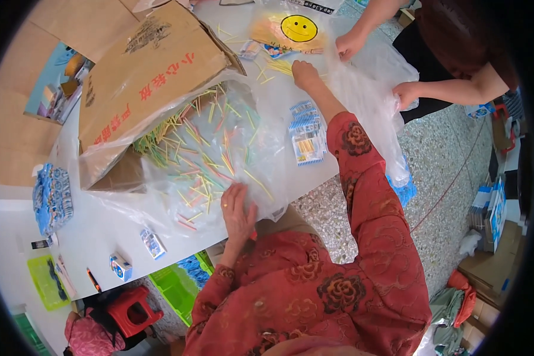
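My left hand [237, 212] rests with fingers stretched out on a clear plastic sheet [267, 160], beside loose thin sticks [210, 181] in yellow, pink and green. The sheet lines a tipped cardboard box [160, 65], and more sticks are heaped at its mouth. Reaching across the table, my right hand [305, 75] is curled closed around a bunch of thin yellow sticks [279, 66], whose ends stick out to its left. Small blue-and-white packs [307, 142] lie in a stack below my right forearm.
Opposite at the right, another person's hands [351, 44] hold a clear plastic bag [362, 89]. A bag with a yellow smiley [299, 28] lies at the far side. Small boxes [153, 243], a wrapped blue bundle [52, 199] and a green tray [46, 282] stand at left. A red stool [133, 308] is below.
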Available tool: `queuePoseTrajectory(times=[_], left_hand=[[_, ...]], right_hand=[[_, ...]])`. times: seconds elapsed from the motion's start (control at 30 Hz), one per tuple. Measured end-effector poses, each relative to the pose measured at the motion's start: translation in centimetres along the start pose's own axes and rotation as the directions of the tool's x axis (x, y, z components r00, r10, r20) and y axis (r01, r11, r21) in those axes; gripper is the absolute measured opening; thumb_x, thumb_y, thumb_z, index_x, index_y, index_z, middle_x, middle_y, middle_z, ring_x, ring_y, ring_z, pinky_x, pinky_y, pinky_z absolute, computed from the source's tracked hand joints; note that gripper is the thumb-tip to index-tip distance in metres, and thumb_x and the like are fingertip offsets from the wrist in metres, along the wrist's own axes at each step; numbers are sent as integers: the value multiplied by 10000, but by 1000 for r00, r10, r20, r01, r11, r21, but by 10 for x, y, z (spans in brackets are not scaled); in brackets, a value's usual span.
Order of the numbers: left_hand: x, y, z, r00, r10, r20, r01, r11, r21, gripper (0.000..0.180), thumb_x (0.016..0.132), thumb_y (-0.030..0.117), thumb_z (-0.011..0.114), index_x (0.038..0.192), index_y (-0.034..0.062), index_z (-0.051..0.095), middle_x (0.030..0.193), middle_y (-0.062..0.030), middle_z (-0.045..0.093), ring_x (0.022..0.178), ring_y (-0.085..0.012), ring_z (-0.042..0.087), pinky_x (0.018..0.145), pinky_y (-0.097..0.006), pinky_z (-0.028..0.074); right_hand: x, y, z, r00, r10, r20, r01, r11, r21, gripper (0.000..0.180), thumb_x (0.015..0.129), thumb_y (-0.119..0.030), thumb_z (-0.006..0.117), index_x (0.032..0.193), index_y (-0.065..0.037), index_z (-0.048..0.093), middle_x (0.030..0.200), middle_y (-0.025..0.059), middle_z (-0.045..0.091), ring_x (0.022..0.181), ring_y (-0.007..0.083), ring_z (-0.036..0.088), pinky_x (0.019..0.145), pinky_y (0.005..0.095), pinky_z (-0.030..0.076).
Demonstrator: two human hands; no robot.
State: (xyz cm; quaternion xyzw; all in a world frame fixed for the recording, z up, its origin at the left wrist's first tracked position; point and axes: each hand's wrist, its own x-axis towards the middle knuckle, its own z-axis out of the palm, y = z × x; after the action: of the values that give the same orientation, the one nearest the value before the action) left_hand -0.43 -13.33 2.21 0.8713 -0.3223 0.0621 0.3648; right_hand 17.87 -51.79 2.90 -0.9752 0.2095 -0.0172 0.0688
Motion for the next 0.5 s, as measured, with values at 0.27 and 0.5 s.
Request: queuePoseTrajectory(times=[0.27, 0.5], left_hand=[[-1, -3, 4, 1000, 21, -13, -21, 1000, -4, 459, 676, 63, 636, 1123, 2, 555, 1191, -154, 515, 1146, -346, 453, 1009, -452, 326], [0, -3, 2, 1000, 23, -4, -23, 1000, 2, 421, 683, 81, 662, 1087, 10, 570, 1182, -143, 517, 1134, -333, 463, 1017, -475, 312]], right_hand=[[-6, 7, 27, 932, -102, -349, 112, 994, 8, 106, 761, -47, 551, 863, -20, 552, 921, 167, 594, 886, 307, 592, 732, 411, 506], [-21, 2, 31, 847, -127, -517, 212, 971, 109, 206, 774, -36, 507, 969, -34, 439, 939, 175, 571, 875, 338, 583, 688, 437, 494]])
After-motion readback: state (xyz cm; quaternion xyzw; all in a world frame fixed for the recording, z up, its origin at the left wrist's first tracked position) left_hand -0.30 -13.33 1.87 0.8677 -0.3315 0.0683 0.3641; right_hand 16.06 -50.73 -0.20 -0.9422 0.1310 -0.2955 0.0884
